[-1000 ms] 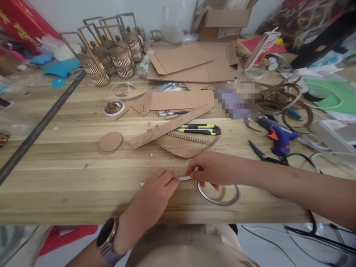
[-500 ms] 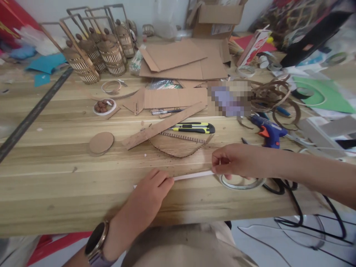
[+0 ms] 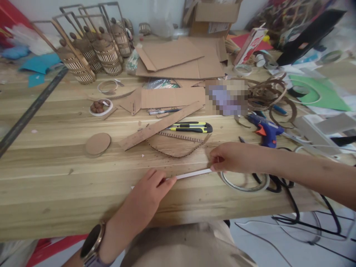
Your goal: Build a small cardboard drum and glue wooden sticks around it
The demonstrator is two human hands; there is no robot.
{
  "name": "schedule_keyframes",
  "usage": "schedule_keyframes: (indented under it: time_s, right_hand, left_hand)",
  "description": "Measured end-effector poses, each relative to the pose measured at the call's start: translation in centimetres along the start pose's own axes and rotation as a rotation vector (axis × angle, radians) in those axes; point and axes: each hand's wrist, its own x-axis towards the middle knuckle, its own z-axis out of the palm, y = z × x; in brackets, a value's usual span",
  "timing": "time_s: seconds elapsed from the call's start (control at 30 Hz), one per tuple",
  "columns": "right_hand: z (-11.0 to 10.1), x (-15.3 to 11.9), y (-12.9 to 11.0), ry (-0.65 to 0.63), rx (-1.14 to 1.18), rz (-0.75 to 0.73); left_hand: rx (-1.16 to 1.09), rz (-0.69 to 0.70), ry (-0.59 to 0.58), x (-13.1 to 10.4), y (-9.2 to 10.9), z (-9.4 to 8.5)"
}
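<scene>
Right hand (image 3: pixel 236 157) pinches white strip (image 3: pixel 193 173), running left-right; left hand (image 3: pixel 148 189) presses it.

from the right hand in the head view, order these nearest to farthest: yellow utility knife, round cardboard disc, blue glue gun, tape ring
From the right hand:
1. tape ring, just below it
2. blue glue gun, up and right
3. yellow utility knife, up and left
4. round cardboard disc, far left

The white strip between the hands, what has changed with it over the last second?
The right hand has drawn away to the right with the tape roll, so far more of the white strip shows between the hands. The left hand still presses the strip's other end onto the table. The yellow utility knife and cardboard pieces lie as before.
</scene>
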Motion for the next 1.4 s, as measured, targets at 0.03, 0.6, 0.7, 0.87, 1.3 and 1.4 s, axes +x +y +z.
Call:
schedule_keyframes:
  time_s: [0.03, 0.6, 0.7, 0.87, 1.3, 1.4]
  right_hand:
    - [0.0, 0.0, 0.0, 0.006, -0.017, -0.006]
    - [0.2, -0.1, -0.8, 0.013, -0.134, 0.023]
    - [0.1, -0.3, -1.1, 0.005, -0.142, 0.043]
    - [0.0, -0.5, -1.8, 0.009, -0.196, 0.076]
    - [0.1, -0.9, -2.2, 0.042, -0.235, 0.055]
    - [0.1, -1.1, -2.2, 0.045, -0.238, 0.054]
  left_hand:
    - [0.001, -0.001, -0.006, 0.0, 0.0, 0.0]
    - [0.015, -0.014, -0.04, 0.0, 0.2, -0.1]
    - [0.054, 0.006, -0.024, 0.0, 0.2, -0.1]
    - [0.178, 0.08, -0.006, 0.1, 0.5, -0.5]
    - [0.269, 0.166, -0.015, 5.1, 6.3, 1.5]
    - [0.214, 0.177, -0.031, 5.5, 6.9, 3.2]
